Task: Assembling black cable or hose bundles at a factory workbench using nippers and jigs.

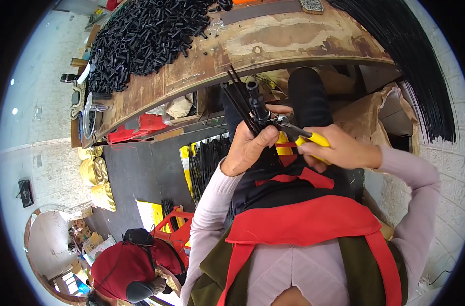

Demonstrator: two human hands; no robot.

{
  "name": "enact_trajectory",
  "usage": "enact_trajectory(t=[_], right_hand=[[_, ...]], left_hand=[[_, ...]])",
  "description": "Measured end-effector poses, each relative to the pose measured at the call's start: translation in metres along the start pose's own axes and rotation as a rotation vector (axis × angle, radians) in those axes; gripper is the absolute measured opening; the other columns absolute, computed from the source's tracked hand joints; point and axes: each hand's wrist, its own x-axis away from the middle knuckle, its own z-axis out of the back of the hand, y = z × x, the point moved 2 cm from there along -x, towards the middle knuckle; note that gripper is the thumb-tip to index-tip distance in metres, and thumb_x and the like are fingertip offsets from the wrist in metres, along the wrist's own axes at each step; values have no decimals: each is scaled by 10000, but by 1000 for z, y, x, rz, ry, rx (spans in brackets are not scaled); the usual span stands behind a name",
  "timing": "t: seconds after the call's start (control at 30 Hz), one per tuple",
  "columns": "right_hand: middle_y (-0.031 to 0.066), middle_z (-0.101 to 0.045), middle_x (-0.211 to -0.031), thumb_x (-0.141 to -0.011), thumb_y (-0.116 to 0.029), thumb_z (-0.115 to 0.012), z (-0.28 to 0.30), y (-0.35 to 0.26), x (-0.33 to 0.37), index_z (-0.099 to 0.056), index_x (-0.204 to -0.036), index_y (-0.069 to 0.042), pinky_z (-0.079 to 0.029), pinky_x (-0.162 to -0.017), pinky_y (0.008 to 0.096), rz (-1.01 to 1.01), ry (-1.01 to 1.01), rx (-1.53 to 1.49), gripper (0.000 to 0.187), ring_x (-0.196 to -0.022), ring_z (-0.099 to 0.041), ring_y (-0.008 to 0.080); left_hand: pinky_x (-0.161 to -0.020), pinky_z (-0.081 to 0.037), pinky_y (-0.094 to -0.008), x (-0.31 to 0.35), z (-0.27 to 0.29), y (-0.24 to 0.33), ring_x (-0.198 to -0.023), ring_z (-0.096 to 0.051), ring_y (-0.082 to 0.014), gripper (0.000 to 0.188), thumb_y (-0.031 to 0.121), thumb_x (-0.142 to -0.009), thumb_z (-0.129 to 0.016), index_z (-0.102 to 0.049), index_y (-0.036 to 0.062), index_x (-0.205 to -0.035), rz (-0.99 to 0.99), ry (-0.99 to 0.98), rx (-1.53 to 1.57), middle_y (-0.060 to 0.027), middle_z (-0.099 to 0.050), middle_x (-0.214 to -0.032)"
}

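Note:
In front of my lap, my left hand (pixel 245 153) is closed around a bundle of thin black rods (pixel 237 102) and a black tubular plastic piece (pixel 257 99). The rods and tube point up and away from me, toward the bench. My right hand (pixel 342 148) grips pliers with yellow handles (pixel 318 139). The metal jaws meet the base of the tubular piece, just beside my left thumb. Whether the jaws are closed on something there is too small to tell. A red apron (pixel 298 222) covers my front.
Across the wooden bench (pixel 273 38) lies a heap of short black tubes (pixel 145 43). Long black rods (pixel 410 46) hang over its right end. Brown paper (pixel 362 120) stands at right. More rods (pixel 209 163) lie left of me. A co-worker in red (pixel 123 268) is at lower left.

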Motion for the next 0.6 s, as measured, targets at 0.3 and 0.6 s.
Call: enact_trajectory(t=[0.3,0.6], right_hand=[[71,-636,-725,-938,-161,-635,13,-12,-2,-540,-1107,-10,-478,-512,256,205,126,135,246,-579,-636,125],[118,-613,-895,-853,-121,-664,21,-16,19,-440,-1314,-21,-492,-702,321,257,103,436,522,-857,-643,152]], left_hand=[[-610,-337,-198,5,6,-5,-692,-405,-53,508,371,-948,-636,-537,-4,-1276,15,35,15,49,-469,-783],[-624,-355,-211,3,1,-3,-702,-415,-53,411,275,-962,-627,-527,-6,-1246,-46,-73,33,38,-482,-801]])
